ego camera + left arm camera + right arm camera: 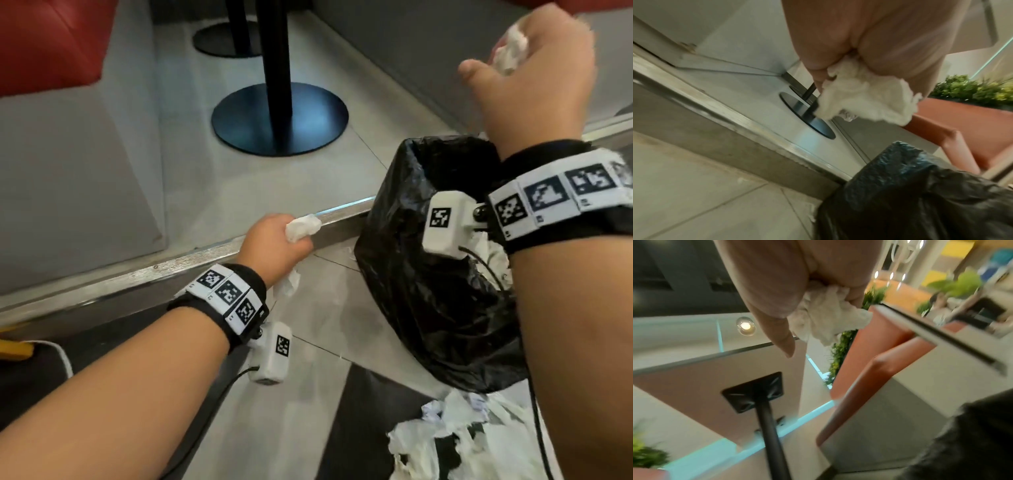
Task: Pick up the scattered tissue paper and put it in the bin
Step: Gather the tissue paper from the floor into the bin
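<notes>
Left hand [274, 245] fisted round tissue wad [303, 228] left of black-lined bin [442, 274]; right hand [534, 75] clutching second wad [510, 51] beyond bin — bring both over mouth before release; more tissue [455, 442] near bin base.

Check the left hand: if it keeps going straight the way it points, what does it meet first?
Probably the metal step edge just beyond the left hand, which grips tissue; the bin bag sits off to its right. Depth is unclear.

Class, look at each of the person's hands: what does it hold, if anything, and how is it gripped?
Left hand grips a crumpled tissue wad in its fist, ends sticking out. Right hand clutches another tissue wad inside curled fingers.
</notes>
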